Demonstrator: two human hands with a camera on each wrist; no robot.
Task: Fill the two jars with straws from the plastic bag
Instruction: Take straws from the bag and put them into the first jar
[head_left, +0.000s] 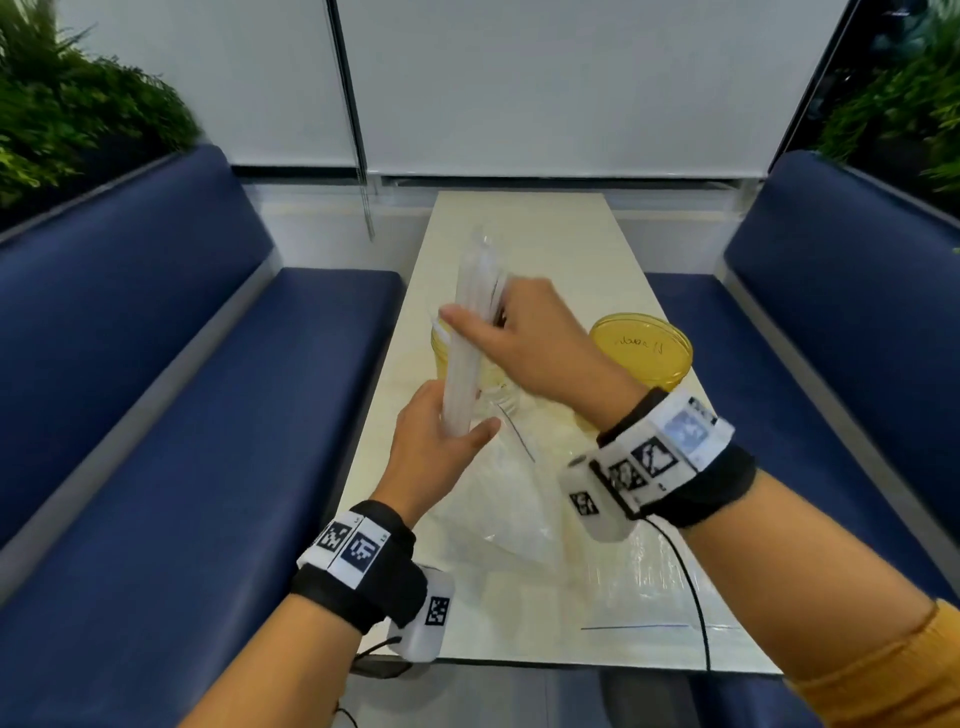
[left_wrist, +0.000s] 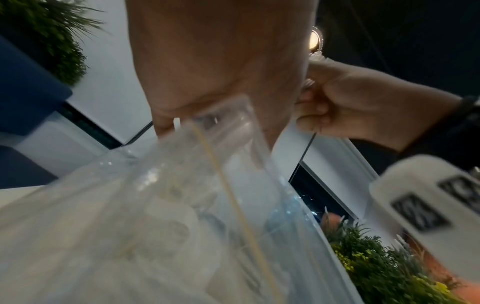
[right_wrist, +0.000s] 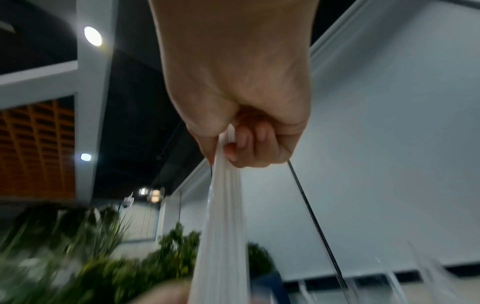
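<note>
A bundle of white straws (head_left: 465, 353) stands nearly upright over the table, with clear film around its top. My left hand (head_left: 452, 436) grips the bundle's lower end, and my right hand (head_left: 483, 312) grips it higher up. In the right wrist view the right hand's fingers (right_wrist: 244, 142) curl round the straws (right_wrist: 223, 226). The clear plastic bag (head_left: 509, 504) hangs from the left hand down to the table; in the left wrist view the bag (left_wrist: 182, 205) lies against the palm. Two yellow jars stand behind: the left jar (head_left: 440, 353) partly hidden by the straws, the right jar (head_left: 644, 353) in plain sight.
The narrow white table (head_left: 519, 228) runs away from me between two blue benches (head_left: 182, 415) (head_left: 831, 338). A second flat clear bag (head_left: 654, 587) lies at the near right edge. A black cable (head_left: 696, 587) trails from my right wrist. Plants stand behind both benches.
</note>
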